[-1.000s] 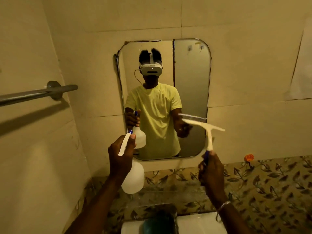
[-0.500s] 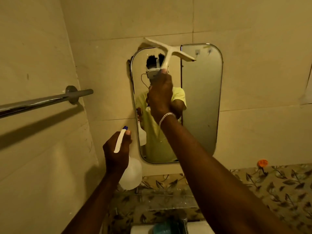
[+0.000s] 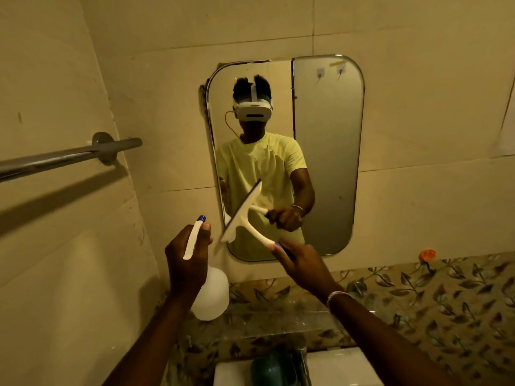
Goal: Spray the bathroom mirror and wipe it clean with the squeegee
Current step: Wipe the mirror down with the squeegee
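Observation:
A rounded mirror [image 3: 328,151] hangs on the beige tiled wall ahead and reflects me. My right hand [image 3: 302,261] grips the blue-ended handle of a white squeegee [image 3: 242,215], whose blade is tilted steeply at the mirror's lower left corner. Whether the blade touches the glass I cannot tell. My left hand [image 3: 185,261] holds a white spray bottle [image 3: 210,295] by its neck and trigger, low and to the left of the mirror, nozzle up.
A metal towel bar [image 3: 69,157] sticks out from the left wall at chest height. Below the mirror run a leaf-patterned tile band and a glass shelf [image 3: 278,316]. A white sink [image 3: 342,366] with a tap and a teal cup lies at the bottom.
My right hand has brought the squeegee down from the mirror's top edge to its lower left corner, blade now tilted. The left hand and bottle have stayed low and left.

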### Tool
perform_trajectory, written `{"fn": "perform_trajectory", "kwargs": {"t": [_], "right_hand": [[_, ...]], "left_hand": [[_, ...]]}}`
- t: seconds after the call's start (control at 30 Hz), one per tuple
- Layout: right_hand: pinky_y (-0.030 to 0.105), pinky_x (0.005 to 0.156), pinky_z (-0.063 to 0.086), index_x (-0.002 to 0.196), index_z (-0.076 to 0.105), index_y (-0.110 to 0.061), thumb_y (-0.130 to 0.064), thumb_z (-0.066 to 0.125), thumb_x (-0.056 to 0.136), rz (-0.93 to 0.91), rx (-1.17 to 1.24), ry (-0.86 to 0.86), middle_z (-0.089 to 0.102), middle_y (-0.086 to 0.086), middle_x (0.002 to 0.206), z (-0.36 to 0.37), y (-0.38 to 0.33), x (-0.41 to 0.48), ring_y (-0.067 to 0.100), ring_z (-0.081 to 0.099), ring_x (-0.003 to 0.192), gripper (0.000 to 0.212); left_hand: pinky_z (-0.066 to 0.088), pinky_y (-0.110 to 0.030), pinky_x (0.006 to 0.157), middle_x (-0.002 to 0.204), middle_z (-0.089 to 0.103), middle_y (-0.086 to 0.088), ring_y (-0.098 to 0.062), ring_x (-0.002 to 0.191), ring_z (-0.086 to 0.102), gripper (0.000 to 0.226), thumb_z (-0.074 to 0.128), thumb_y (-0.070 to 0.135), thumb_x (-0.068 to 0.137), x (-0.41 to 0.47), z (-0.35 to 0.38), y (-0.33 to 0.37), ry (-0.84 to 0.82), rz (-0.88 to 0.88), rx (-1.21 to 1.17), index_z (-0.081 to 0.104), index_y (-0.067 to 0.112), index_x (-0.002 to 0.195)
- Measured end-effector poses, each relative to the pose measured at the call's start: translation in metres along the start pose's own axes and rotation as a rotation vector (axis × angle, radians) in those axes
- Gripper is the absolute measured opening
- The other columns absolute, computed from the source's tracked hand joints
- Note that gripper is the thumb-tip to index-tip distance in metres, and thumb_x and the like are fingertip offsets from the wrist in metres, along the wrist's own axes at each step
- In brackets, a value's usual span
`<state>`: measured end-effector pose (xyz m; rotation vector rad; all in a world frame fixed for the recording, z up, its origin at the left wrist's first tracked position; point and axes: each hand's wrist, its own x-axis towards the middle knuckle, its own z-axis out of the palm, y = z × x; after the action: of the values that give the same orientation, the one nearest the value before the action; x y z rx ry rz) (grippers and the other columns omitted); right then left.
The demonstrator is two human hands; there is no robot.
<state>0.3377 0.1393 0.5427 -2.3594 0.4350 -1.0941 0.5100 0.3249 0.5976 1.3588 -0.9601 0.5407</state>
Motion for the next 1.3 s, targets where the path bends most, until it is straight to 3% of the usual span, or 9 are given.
{"fn": "perform_trajectory", "kwargs": {"t": [0.13,0.23,0.37,0.57,0.7,0.9,1.1,1.23,1.3], "right_hand": [[0.028,0.05,0.051,0.1,0.071,-0.032,-0.081,0.033,0.095,0.004,-0.27,-0.04,0.067,-0.011,0.067,-0.045,0.061,-0.038,0.007,0.064,0.059,0.062],[0.016,0.046,0.044,0.093,0.064,-0.039,-0.082,0.03,0.094,0.041,-0.298,0.011,0.064,-0.016,0.062,-0.071,0.096,-0.067,0.004,0.065,0.06,0.055],[0.021,0.047,0.042,0.085,0.058,-0.046,-0.076,0.033,0.098,0.149,-0.287,0.077,0.062,-0.013,0.06,-0.085,0.125,-0.102,0.006,0.063,0.062,0.041],[0.03,0.057,0.048,0.092,0.072,-0.036,-0.056,0.051,0.1,0.424,-0.032,0.198,0.071,-0.013,0.075,-0.069,0.139,-0.154,0.007,0.066,0.066,0.03],[0.035,0.053,0.043,0.071,0.066,-0.02,-0.059,0.049,0.096,0.591,0.109,0.276,0.056,0.0,0.053,-0.073,0.129,-0.176,0.016,0.052,0.05,0.049],[0.023,0.042,0.032,0.082,0.068,-0.006,-0.055,0.046,0.1,0.654,0.359,0.348,0.051,0.002,0.053,-0.077,0.079,-0.165,0.013,0.042,0.042,0.057],[0.024,0.043,0.034,0.091,0.072,-0.009,-0.049,0.044,0.106,0.69,0.506,0.421,0.054,0.007,0.059,-0.078,0.046,-0.162,0.019,0.046,0.048,0.051],[0.022,0.041,0.039,0.097,0.07,-0.004,-0.045,0.041,0.108,0.733,0.512,0.454,0.059,0.014,0.068,-0.079,0.037,-0.167,0.023,0.051,0.053,0.052],[0.023,0.039,0.035,0.098,0.067,0.002,-0.045,0.041,0.108,0.776,0.553,0.454,0.054,0.015,0.065,-0.081,0.031,-0.169,0.02,0.045,0.046,0.055]], "left_hand": [[0.06,-0.035,0.069,0.075,0.072,-0.006,-0.015,0.073,0.072,0.051,0.051,0.046,0.099,-0.007,0.002,0.0,-0.012,-0.015,-0.004,0.072,0.001,0.09],[0.061,-0.038,0.069,0.074,0.072,-0.008,-0.018,0.072,0.072,0.053,0.05,0.047,0.099,-0.013,0.003,0.0,-0.016,-0.033,-0.004,0.072,0.0,0.089],[0.062,-0.046,0.069,0.074,0.072,-0.009,-0.021,0.073,0.072,0.052,0.05,0.047,0.099,-0.019,0.003,0.003,-0.02,-0.034,0.001,0.072,0.0,0.09],[0.062,-0.046,0.067,0.074,0.072,-0.005,-0.018,0.071,0.072,0.055,0.05,0.054,0.1,-0.022,0.0,0.011,-0.018,-0.035,-0.009,0.072,0.005,0.09],[0.06,-0.033,0.064,0.071,0.071,-0.005,-0.013,0.068,0.07,0.061,0.046,0.059,0.1,-0.023,0.004,0.019,-0.037,0.019,0.002,0.072,0.005,0.087],[0.051,-0.008,0.064,0.072,0.07,-0.006,-0.011,0.076,0.069,0.062,0.049,0.057,0.099,-0.022,0.014,0.03,-0.048,0.025,-0.028,0.072,0.001,0.087],[0.056,-0.013,0.066,0.081,0.073,-0.01,-0.014,0.075,0.07,0.039,0.059,0.036,0.1,-0.016,0.033,0.049,-0.014,0.03,-0.066,0.072,0.0,0.092],[0.058,-0.029,0.056,0.068,0.068,-0.001,-0.016,0.065,0.068,0.029,0.062,0.036,0.097,-0.013,0.053,0.067,-0.042,0.03,-0.131,0.07,0.011,0.086],[0.057,-0.027,0.055,0.069,0.067,0.006,-0.014,0.067,0.069,0.022,0.063,0.037,0.097,-0.013,0.066,0.072,-0.03,0.009,-0.168,0.068,0.018,0.088]]}}
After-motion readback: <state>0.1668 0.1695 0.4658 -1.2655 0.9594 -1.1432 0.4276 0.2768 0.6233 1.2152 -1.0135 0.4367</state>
